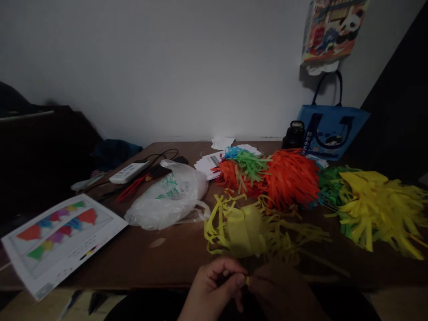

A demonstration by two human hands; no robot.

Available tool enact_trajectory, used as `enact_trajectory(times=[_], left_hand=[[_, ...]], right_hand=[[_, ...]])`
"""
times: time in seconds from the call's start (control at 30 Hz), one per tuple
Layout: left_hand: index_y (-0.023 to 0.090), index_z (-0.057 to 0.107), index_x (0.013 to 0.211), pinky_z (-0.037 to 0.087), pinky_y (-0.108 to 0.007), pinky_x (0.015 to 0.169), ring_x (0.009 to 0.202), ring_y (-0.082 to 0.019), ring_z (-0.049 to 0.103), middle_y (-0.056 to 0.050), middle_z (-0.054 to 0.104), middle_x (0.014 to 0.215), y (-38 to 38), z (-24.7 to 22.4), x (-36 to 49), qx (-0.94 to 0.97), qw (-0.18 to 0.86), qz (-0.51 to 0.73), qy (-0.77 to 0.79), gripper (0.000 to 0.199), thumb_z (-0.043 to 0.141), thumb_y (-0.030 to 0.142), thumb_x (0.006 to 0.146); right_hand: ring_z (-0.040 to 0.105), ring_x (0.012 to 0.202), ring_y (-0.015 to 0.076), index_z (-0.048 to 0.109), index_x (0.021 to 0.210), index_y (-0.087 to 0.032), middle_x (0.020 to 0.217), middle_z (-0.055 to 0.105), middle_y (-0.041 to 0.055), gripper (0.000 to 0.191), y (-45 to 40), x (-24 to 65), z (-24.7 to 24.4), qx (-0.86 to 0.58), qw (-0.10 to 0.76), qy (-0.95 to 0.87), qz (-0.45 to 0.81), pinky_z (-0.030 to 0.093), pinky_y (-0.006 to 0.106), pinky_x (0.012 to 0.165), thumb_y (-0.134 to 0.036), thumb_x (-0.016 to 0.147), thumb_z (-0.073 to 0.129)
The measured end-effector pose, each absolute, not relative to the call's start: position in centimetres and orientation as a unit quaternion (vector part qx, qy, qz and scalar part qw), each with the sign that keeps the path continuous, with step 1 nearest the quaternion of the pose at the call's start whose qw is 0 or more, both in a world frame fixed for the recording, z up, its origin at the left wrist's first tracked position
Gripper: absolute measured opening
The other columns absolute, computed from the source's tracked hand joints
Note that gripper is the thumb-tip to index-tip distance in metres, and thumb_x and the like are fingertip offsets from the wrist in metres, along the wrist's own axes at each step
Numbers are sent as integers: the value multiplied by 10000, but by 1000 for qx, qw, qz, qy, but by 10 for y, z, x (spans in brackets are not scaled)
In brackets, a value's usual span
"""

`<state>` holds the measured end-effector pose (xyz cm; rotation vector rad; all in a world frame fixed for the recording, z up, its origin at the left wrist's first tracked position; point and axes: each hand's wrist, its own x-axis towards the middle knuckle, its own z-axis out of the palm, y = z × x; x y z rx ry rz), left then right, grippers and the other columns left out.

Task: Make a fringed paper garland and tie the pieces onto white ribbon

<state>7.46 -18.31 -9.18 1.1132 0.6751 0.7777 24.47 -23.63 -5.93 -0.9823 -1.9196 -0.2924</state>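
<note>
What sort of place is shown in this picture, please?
It is probably a room in a home. A tissue pack hangs on the plain wall, a blue carrying bag stands at the back, and a brown table holds yellow strips and a plastic bag.

A blue bag (355, 125) stands by the pale wall (167, 67), with a black bottle (294, 136) just beside it and a panda pack (329, 31) hanging up above. On the brown table (140, 265), a crumpled, see-through plastic bag (167, 205) lies near a long white box (129, 172). Off to the left is a sheet (63, 240) with bright little flags on it.
</note>
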Motion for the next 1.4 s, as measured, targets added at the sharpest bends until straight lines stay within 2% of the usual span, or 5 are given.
enact_trajectory(times=[0.6, 0.87, 1.03, 1.23, 1.4], left_hand=[[144, 692, 748, 459, -170, 484, 471, -82, 604, 10, 644, 656, -187, -88, 71, 530, 705, 350, 315, 290, 778, 421, 749], [141, 688, 755, 468, -167, 503, 480, -80, 614, 4, 641, 671, -183, -82, 69, 573, 671, 361, 303, 278, 752, 410, 779], [142, 684, 781, 468, -161, 514, 511, -80, 612, 3, 633, 683, -187, -79, 68, 596, 650, 357, 306, 267, 740, 403, 792], [140, 653, 770, 476, -193, 531, 499, -107, 604, 3, 640, 577, -180, -74, 68, 566, 686, 324, 323, 375, 762, 497, 735], [153, 601, 711, 441, -175, 509, 480, -92, 556, 1, 597, 579, -179, -67, 66, 674, 583, 316, 325, 317, 617, 425, 874]], right_hand=[[636, 522, 107, 608, 941, -213, 642, 698, -12, 369, -236, 245, -69, -408, 456, -785, -99, 477, 216, 515, -269, 1051, 261], [673, 625, 125, 587, 946, -190, 716, 716, 15, 242, -236, 249, -61, -420, 461, -779, -65, 505, 218, 591, -295, 1024, 383], [622, 530, 119, 581, 869, -197, 621, 669, -8, 314, -236, 247, -62, -417, 447, -789, -69, 448, 238, 522, -213, 1034, 313], [650, 572, 122, 582, 883, -202, 667, 695, 2, 297, -237, 246, -67, -444, 467, -760, -82, 467, 229, 561, -248, 1036, 332], [687, 662, 151, 596, 1010, -215, 740, 708, 19, 219, -240, 252, -79, -455, 432, -777, -56, 523, 218, 634, -289, 1008, 390]])
